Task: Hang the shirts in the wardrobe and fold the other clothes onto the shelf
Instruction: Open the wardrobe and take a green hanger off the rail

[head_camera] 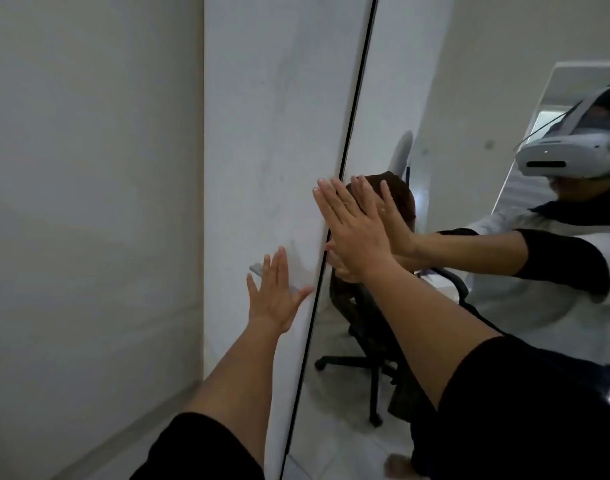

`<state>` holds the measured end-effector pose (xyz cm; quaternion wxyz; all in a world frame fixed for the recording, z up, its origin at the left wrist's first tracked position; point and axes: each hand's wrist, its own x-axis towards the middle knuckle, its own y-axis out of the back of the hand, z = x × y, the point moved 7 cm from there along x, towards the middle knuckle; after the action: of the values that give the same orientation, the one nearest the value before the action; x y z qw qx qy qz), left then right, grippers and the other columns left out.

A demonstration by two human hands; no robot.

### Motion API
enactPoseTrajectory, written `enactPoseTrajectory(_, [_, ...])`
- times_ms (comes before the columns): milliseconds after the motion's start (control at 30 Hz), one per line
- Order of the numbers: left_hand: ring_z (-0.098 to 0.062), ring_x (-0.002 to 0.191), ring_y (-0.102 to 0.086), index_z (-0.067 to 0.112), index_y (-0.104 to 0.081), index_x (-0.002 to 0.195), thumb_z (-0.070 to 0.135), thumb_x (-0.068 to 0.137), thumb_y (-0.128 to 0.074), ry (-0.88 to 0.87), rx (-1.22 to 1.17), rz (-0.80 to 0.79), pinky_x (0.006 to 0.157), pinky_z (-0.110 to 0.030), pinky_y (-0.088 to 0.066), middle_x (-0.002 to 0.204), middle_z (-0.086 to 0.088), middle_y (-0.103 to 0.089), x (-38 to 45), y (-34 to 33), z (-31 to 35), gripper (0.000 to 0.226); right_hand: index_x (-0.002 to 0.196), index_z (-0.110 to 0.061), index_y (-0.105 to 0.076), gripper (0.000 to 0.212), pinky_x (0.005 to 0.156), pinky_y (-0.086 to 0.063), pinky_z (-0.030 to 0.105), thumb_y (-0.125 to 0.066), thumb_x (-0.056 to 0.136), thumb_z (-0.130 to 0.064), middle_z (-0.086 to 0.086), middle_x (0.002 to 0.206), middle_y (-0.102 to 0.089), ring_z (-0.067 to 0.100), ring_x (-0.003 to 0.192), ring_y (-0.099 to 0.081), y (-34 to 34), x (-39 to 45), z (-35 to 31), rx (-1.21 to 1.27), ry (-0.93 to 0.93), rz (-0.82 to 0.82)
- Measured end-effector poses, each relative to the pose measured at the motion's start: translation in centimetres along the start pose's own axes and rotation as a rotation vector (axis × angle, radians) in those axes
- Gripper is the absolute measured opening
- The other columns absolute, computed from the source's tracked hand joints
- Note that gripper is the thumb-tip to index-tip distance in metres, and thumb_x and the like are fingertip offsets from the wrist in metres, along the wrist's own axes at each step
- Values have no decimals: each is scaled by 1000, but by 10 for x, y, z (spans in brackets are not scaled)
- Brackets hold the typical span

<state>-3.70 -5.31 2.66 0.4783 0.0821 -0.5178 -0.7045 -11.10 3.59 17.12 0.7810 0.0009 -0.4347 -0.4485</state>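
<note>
Head view: plain pale wall (89,202) at far left, then a white wardrobe door panel (272,133), then a black edge strip (348,150), then a mirrored door (400,81) at right. Left hand (274,294) laid flat on the white panel, fingers spread, thumb reaching toward the black strip, holding nothing; small pale handle (258,270) just beside its fingertips. Right hand (352,230) higher up, palm flat against the mirror close to the strip, fingers straight and slightly fanned, also holding nothing. Black sleeves on both forearms near the bottom edge. Reflected in the mirror: both arms, a white headset (570,150), a white top with dark sleeves, and a black swivel chair (373,341) draped with a brown garment (397,195). No shirts or shelf visible; wardrobe interior hidden behind the doors.
</note>
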Motion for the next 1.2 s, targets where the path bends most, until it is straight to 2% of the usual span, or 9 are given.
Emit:
enactPoseTrajectory(167, [-23,146,13,21,27,144,69,86,-27,74,-47,-41,114,-56,2,158,-2,18,12,-23,-1,93,151,-10,-7,93,113,12,51,-63,83,-42,6,160,-8,23,148,-7,-16,10,4,-61,-17,-5])
enactPoseTrajectory(400, [-28,147,-6,27,34,140,69,87,-26,91,48,-60,110,-61,-18,158,-9,14,20,-35,4,91,149,-9,-19,90,109,12,51,-56,84,-58,5,157,-22,21,146,-18,-24,14,12,-165,-67,32])
enactPoseTrajectory(500, [-28,147,-9,30,34,140,72,85,-25,85,84,-28,109,-60,-21,159,-8,11,22,-30,2,91,146,-7,-29,94,110,7,48,-64,77,-60,7,152,-33,21,146,15,-19,13,16,-112,-43,152])
enactPoseTrajectory(567, [-26,147,-8,33,33,140,72,85,-27,85,85,-30,109,-58,-23,160,-5,8,21,-26,0,91,150,-3,-6,111,111,8,47,-68,75,-57,13,157,-19,20,137,37,-17,15,19,-50,-48,200])
enactPoseTrajectory(633, [-24,147,-8,35,36,137,72,85,-28,74,115,-15,109,-57,-27,160,-5,4,18,-23,-2,91,146,-6,20,120,111,10,46,-66,78,-55,16,157,15,20,135,40,-16,19,19,-10,-68,196])
enactPoseTrajectory(667, [-24,147,-9,34,38,135,72,85,-29,64,135,-3,107,-55,-29,160,-5,2,16,-22,-3,91,147,-8,17,115,112,11,47,-64,80,-54,16,157,17,21,137,37,-17,21,18,24,-76,172])
enactPoseTrajectory(733, [-26,145,-16,33,38,136,73,83,-32,42,171,14,104,-51,-33,159,-7,-6,11,-20,-6,96,149,-7,-3,99,113,8,50,-59,84,-56,18,158,-8,27,145,19,-21,25,15,31,-80,109])
enactPoseTrajectory(833, [-28,139,-28,30,34,140,76,79,-37,23,215,33,101,-46,-36,156,-9,-16,6,-17,-11,103,148,-7,-7,109,116,-5,54,-60,74,-66,14,156,-23,30,145,-19,-17,26,7,-49,-57,61])
enactPoseTrajectory(1200, [-20,89,-48,21,36,138,75,72,-48,-63,286,64,77,-31,-37,123,-11,-38,-30,24,-59,119,147,-10,-18,118,113,-15,52,-71,58,-66,13,154,-29,28,142,-29,41,38,-48,26,-124,69])
